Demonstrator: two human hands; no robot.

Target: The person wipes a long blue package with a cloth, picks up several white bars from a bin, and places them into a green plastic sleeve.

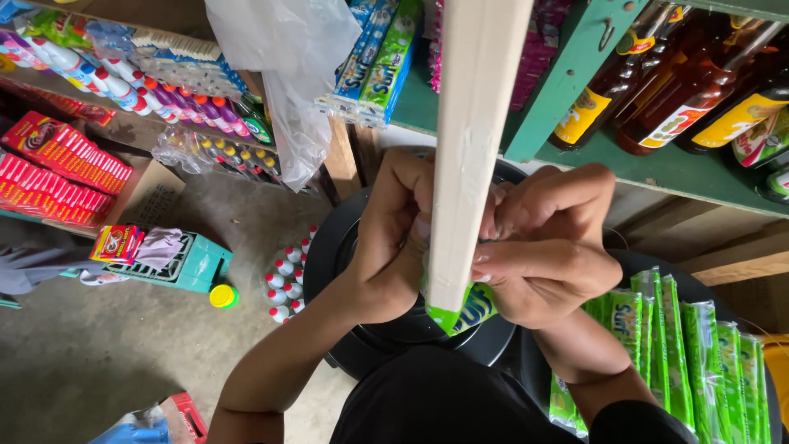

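My left hand (396,234) and my right hand (549,238) are pressed together on either side of a pale wooden post (472,148). Both pinch a green sachet strip (470,308) against the post near its lower end, where the wood is painted green. The strip's lower end shows below my fingers; the rest is hidden behind the post and my hands. Several more green sachet strips (674,345) lie on a round black lid (731,321) to my right.
A black round tub (329,247) sits under my hands. Green shelving (657,164) holds brown bottles (682,90) at upper right. Sachet strips (382,62) and a clear plastic bag (292,74) hang above. Red packets (57,164), small bottles (283,279) and a teal crate (193,267) stand left.
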